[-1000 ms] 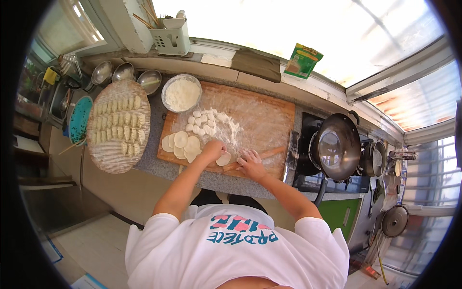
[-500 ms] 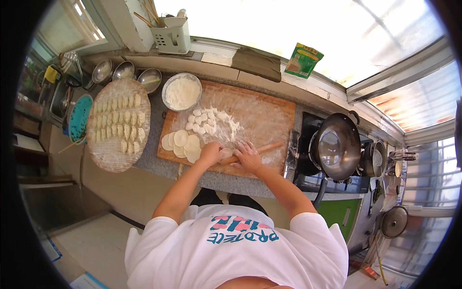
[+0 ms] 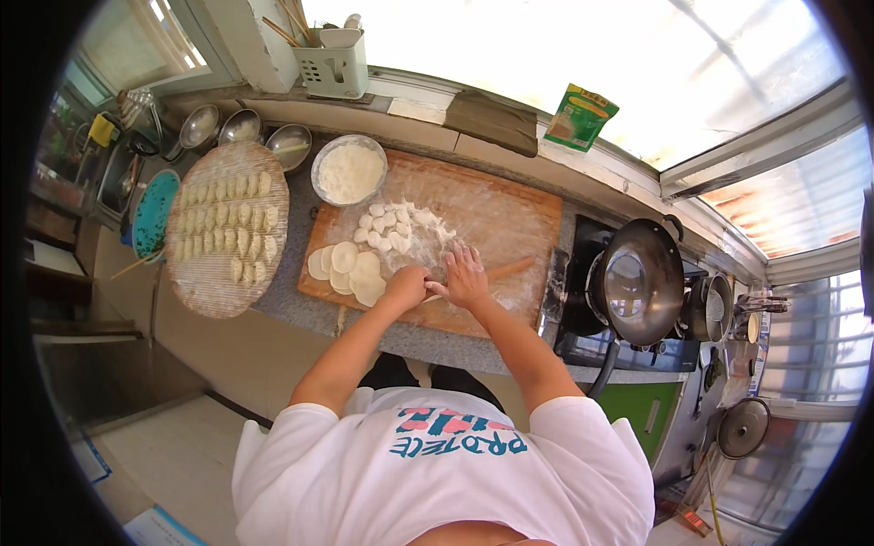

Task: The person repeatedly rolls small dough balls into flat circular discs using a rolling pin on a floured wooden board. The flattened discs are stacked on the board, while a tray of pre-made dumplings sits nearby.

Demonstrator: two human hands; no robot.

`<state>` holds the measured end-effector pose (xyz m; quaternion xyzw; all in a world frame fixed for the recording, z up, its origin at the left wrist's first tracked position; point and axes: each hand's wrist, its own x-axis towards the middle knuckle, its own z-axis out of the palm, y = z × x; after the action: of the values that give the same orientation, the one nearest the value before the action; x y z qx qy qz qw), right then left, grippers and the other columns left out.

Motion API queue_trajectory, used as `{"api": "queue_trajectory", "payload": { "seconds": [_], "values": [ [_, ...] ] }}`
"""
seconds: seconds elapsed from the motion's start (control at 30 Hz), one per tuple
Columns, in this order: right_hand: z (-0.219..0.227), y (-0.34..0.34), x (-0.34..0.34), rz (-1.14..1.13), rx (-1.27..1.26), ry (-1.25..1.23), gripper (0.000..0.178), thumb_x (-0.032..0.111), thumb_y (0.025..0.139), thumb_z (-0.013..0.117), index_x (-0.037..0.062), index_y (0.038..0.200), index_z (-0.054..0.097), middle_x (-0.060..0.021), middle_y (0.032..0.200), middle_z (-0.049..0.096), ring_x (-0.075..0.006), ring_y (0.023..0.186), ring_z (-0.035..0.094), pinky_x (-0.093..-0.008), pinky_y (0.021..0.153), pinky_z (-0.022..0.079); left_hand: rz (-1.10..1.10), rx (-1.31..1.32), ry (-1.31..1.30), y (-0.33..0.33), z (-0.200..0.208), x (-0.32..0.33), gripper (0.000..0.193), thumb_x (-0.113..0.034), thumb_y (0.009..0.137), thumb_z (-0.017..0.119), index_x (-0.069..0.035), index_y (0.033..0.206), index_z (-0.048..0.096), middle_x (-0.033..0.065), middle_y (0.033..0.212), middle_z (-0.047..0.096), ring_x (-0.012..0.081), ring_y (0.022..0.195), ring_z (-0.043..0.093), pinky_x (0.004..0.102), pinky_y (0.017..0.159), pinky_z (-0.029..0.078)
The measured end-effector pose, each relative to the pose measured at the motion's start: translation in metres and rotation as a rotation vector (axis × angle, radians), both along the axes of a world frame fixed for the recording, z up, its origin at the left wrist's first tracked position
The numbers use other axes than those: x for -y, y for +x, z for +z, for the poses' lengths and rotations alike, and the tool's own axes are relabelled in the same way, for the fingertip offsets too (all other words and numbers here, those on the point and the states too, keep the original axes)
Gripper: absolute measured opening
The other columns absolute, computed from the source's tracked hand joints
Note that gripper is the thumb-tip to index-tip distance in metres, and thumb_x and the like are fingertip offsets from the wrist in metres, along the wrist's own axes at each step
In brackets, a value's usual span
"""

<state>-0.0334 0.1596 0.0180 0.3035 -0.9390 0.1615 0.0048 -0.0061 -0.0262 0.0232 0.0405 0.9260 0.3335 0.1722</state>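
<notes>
Head view: left hand (image 3: 406, 286) curled, fingers bunched over dough on floured board (image 3: 510, 214). Right hand (image 3: 466, 276) flat, fingers spread, pressing rolling pin (image 3: 505, 269) just beside. Rolled wrappers (image 3: 350, 268) stacked left of hands; dough pieces (image 3: 396, 226) behind. Flour bowl (image 3: 348, 170) at board corner.

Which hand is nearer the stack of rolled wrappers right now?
Left. The left hand sits just right of the rolled wrappers; the right hand lies farther right on the rolling pin.
</notes>
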Motion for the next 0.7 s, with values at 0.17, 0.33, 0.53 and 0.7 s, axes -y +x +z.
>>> {"api": "queue_trajectory", "payload": {
  "seconds": [0.17,0.33,0.53,0.7],
  "values": [
    [-0.011,0.029,-0.033,0.222,-0.015,-0.012,0.064,0.06,0.082,0.07,0.0049,0.112,0.062,-0.0165,0.143,0.052,-0.0377,0.135,0.046,-0.0543,0.117,0.031,0.054,-0.059,0.044,0.003,-0.014,0.0,0.01,-0.017,0.08,0.075,-0.008,0.084,0.076,0.0172,0.086,0.073,0.0359,0.085,0.07,0.0466,0.077,0.054],
    [-0.023,0.057,-0.069,0.228,0.023,0.05,0.059,0.054,0.08,0.074,0.0056,0.111,0.064,-0.0127,0.144,0.052,-0.0345,0.136,0.047,-0.0537,0.116,0.032,-0.268,0.087,0.01,-0.022,-0.011,0.008,0.011,-0.017,0.08,0.075,-0.007,0.085,0.076,0.0165,0.086,0.073,0.0349,0.085,0.07,0.0454,0.076,0.054],
    [0.005,0.034,-0.031,0.089,0.019,0.013,0.071,0.061,0.082,0.068,0.0019,0.119,0.06,-0.0194,0.145,0.05,-0.0388,0.135,0.046,-0.0542,0.116,0.032,-0.285,0.05,-0.087,-0.027,-0.016,0.0,0.015,-0.021,0.079,0.076,-0.008,0.086,0.077,0.016,0.086,0.073,0.035,0.086,0.071,0.0459,0.076,0.055],
    [0.002,-0.007,-0.004,0.014,-0.009,0.006,0.077,0.068,0.084,0.061,0.0016,0.123,0.057,-0.0213,0.146,0.049,-0.0391,0.137,0.043,-0.0546,0.116,0.03,-0.067,0.045,-0.094,-0.018,-0.001,0.004,0.018,-0.023,0.079,0.076,-0.007,0.087,0.077,0.0172,0.087,0.073,0.0356,0.086,0.071,0.0463,0.077,0.056]
  ]
}}
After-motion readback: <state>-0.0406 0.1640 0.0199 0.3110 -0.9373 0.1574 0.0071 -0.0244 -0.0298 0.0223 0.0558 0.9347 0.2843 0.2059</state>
